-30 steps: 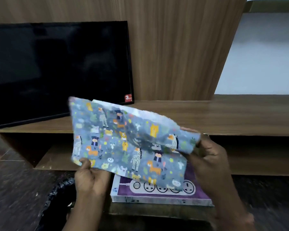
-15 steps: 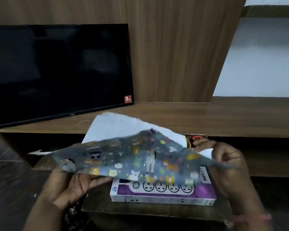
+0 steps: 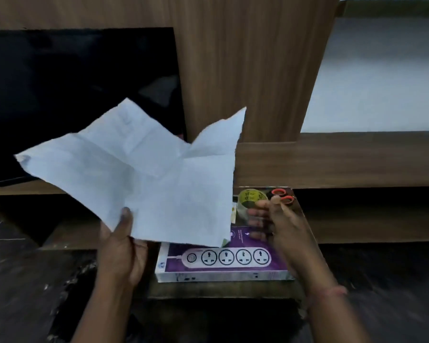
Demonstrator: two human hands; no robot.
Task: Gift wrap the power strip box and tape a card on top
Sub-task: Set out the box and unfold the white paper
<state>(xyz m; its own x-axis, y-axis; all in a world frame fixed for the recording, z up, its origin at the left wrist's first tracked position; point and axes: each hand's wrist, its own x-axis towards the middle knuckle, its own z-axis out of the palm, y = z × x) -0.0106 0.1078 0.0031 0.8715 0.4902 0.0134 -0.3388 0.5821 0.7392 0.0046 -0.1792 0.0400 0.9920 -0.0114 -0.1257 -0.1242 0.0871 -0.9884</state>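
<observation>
Head view: the left hand (image 3: 120, 246) pinches the creased wrapping paper (image 3: 144, 177) at its lower edge, thumb on top, white underside up. The right hand (image 3: 280, 226), fingers loosely spread, holds nothing above the purple power strip box (image 3: 223, 262), which lies flat on the small desk (image 3: 208, 292), with a tape roll (image 3: 249, 198) and orange-handled scissors (image 3: 282, 195) behind it.

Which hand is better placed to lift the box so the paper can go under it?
Right: the right hand hovers free over the box; the left hand grips the wrapping paper.
</observation>
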